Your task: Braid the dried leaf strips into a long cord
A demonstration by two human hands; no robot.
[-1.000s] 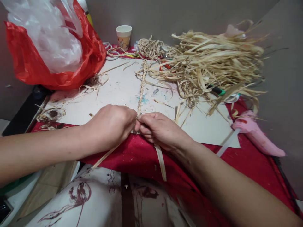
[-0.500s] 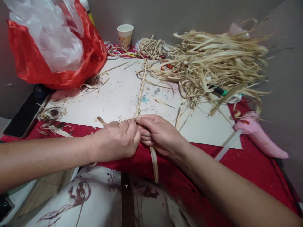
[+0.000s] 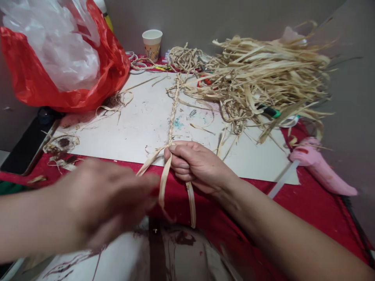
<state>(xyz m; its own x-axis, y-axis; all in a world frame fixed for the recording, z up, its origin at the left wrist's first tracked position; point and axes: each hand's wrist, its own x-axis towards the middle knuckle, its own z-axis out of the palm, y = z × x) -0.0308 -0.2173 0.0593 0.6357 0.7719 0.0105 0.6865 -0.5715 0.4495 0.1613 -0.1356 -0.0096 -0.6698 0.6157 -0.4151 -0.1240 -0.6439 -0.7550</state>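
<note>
Where the braid (image 3: 173, 113) reaches its near end: the right hand (image 3: 190, 160) pinches it between thumb and forefinger, the other fingers curled in toward the palm.
Braid: pale plaited strips, running straight away from the person over the white board (image 3: 131, 128), its near end at the board's front edge.
Left hand (image 3: 114, 199): blurred, in the air to the left of the braid's near end and closer to the person, apart from the right hand; I cannot tell whether its fingers grip anything.
Loose strips: the left strip (image 3: 150, 160) slants from the braid's end toward the left hand, where its tip is lost to view; the middle strip (image 3: 164, 181) hangs down from the pinch; the right strip (image 3: 191, 201) hangs from beneath the curled fingers of the right hand.
Fibre heap (image 3: 272, 74): a tangled pile to the right of the braid, straws pointing many ways, with a green and black handle (image 3: 268, 111) showing among them.
Cord bundle (image 3: 184, 57): just beyond the braid's far end.
Paper cup (image 3: 152, 45): beyond the braid and to its left, upright.
Red bag (image 3: 58, 99): well left of the braid, with crumpled clear plastic (image 3: 67, 50) inside.
Dark flat device (image 3: 23, 152): far left of the braid, nearer the person than the bag.
Pink tool (image 3: 325, 168): far right of the braid, lying on the red cloth (image 3: 322, 218), a translucent stick (image 3: 283, 181) jutting from it.
</note>
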